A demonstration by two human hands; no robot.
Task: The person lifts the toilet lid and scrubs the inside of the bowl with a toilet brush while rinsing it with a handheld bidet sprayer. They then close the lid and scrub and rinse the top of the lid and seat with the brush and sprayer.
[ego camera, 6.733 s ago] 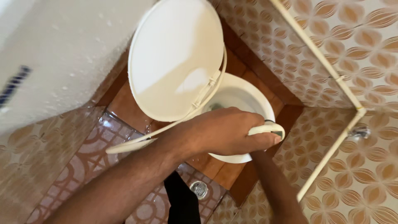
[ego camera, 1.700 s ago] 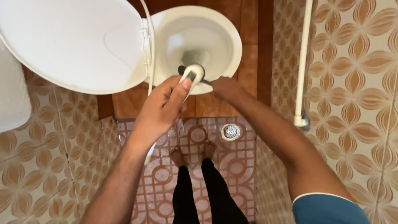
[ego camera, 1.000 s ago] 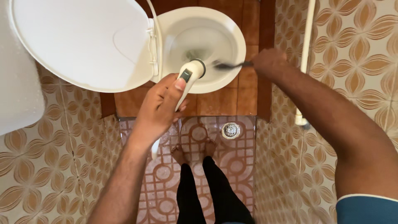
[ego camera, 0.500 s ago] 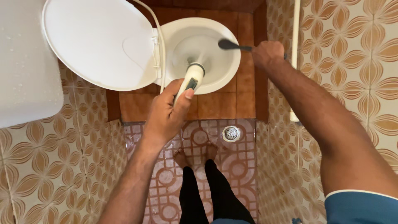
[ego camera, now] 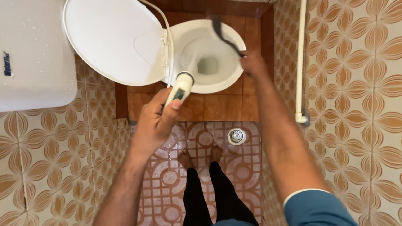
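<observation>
Compared with half a second earlier, the right hand [ego camera: 251,62] has swung the toilet brush [ego camera: 224,33] from the right side of the bowl to its far rim, the dark head now blurred and angled up-left, and the view has shifted so that more of the cistern [ego camera: 33,54] shows at left. The right hand is closed around the brush handle at the bowl's right edge, so the bristles reach across the rim. The left hand [ego camera: 157,121] is clamped on the white hand-held bidet sprayer [ego camera: 180,86], thumb on its dark trigger, nozzle aimed into the toilet bowl [ego camera: 234,46]; a fan of water runs from the nozzle toward the drain opening, wetting the surface just beside where the brush works. The seat lid [ego camera: 113,37] stands swung open to the left, leaving the bowl clear. A floor drain [ego camera: 236,135] lies near the person's bare feet [ego camera: 199,155], and a white pipe [ego camera: 300,62] runs along the tiled wall at right.
</observation>
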